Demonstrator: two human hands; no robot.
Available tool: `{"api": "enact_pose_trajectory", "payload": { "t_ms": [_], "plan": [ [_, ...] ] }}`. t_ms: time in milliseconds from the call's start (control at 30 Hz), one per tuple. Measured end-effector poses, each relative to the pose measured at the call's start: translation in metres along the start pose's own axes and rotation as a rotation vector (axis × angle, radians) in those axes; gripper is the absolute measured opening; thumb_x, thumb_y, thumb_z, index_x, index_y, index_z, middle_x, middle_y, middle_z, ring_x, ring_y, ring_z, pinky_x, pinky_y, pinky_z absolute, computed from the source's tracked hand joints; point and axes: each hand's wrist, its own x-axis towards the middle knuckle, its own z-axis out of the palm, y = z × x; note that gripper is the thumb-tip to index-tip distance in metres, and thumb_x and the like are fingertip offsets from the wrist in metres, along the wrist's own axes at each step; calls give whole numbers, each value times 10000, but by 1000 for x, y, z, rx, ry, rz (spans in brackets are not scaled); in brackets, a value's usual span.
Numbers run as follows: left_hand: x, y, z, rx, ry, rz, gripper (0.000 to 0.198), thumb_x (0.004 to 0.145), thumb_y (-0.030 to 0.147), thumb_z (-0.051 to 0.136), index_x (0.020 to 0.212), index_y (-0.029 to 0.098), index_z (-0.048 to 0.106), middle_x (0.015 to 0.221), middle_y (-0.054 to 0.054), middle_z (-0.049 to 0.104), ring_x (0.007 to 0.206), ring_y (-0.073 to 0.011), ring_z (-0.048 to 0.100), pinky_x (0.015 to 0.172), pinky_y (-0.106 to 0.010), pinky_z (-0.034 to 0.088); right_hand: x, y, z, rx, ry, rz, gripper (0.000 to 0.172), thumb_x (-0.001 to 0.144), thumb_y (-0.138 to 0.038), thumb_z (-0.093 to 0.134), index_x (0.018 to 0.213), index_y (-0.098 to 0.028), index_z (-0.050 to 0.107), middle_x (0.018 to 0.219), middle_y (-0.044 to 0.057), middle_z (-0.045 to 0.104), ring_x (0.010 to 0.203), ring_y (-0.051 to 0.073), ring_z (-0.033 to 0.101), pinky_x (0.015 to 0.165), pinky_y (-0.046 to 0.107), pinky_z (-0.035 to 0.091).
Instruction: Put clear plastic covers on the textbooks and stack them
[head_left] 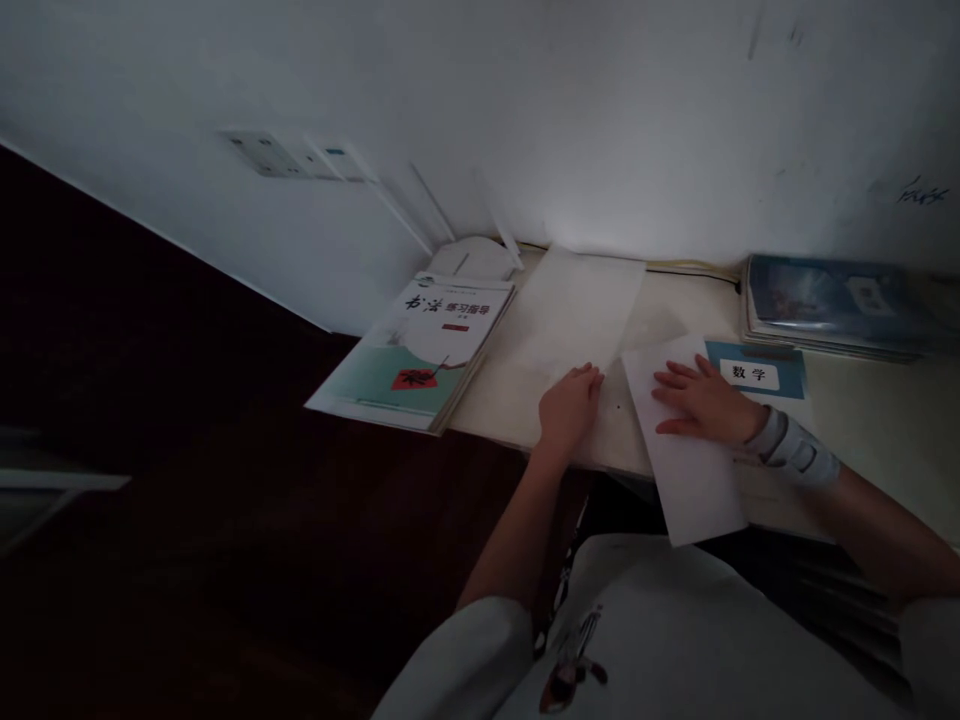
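Observation:
My left hand (571, 408) rests at the table's front edge, by the near end of a thin white sheet (589, 300). Its fingers are curled together, and whatever may be inside them is hidden. My right hand (701, 402) lies flat with its fingers spread on a folded-looking white paper (694, 485), whose lower end sticks out past the table edge. Partly under that paper and hand is a booklet with a blue cover band (784, 372) and a white label. A grey band circles my right wrist.
A stack of books with a green and white cover (405, 350) overhangs the table's left front corner. More blue books (832, 305) are piled at the back right. A pale wall (637, 120) with sockets (292, 158) rises behind the table (491, 405). A cable runs along its back edge.

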Motion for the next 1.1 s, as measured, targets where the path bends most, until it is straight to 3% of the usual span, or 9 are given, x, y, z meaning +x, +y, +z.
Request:
{"api": "enact_pose_trajectory", "payload": {
  "t_ms": [233,400,533,667,733,867,933,1000,1100],
  "plan": [
    [0,-8,1,-95,52,-79,375,976,327,374,1240,218,619,1298,-42,616,1180,-200,589,990,-349,456,-6,-3,14,80,57,-55,410,917,-486,488,1160,-201,653,1337,114,580,1308,309,454,1089,607,201],
    [-3,-9,13,-76,-29,181,364,966,293,386,1191,191,655,1341,-60,583,1272,-182,510,1074,-312,385,0,-6,20,138,187,86,427,947,-446,433,1231,-181,610,1324,121,589,1312,290,450,1101,581,192],
    [-8,-7,20,51,-66,264,416,962,326,387,1312,177,558,1420,-113,497,1353,-239,412,1121,-418,323,26,-7,19,154,310,181,398,959,-408,404,1198,-187,633,1252,114,640,1271,270,489,1106,541,203],
    [-18,-7,22,168,-95,250,602,908,505,463,1434,220,399,1523,-132,338,1415,-364,261,1101,-620,233,45,-9,15,135,356,242,370,963,-358,391,1151,-176,653,1195,122,664,1229,261,516,1105,527,211],
    [-22,-6,24,208,-137,260,610,901,529,461,1434,240,396,1537,-127,314,1419,-387,234,1088,-660,202,37,-17,12,157,341,168,370,961,-358,393,1148,-170,651,1200,130,657,1204,250,533,1099,514,234],
    [-24,-6,28,239,-175,271,562,934,467,422,1448,245,370,1552,-116,284,1428,-372,216,1095,-636,210,-10,-46,7,159,213,-317,462,878,-525,509,1199,-211,618,1312,127,586,1261,270,482,1108,572,198],
    [-22,-7,30,236,-168,277,587,926,492,427,1453,240,361,1556,-114,275,1428,-376,211,1095,-636,209,-34,-59,8,90,161,-465,445,864,-495,548,1215,-227,604,1341,119,566,1282,287,465,1097,611,197],
    [-21,-9,32,219,-150,287,610,920,523,422,1452,230,363,1557,-113,272,1429,-375,209,1098,-637,202,-48,-68,12,-12,163,-472,317,895,-343,536,1171,-218,630,1292,122,605,1236,279,516,1078,611,249],
    [-22,-14,33,185,-145,299,611,932,519,392,1460,214,344,1555,-109,276,1433,-354,210,1113,-620,188,-53,-78,21,-166,252,-354,255,896,-165,493,1069,-152,680,1174,166,668,1132,272,599,1035,564,353]
  ]
}}
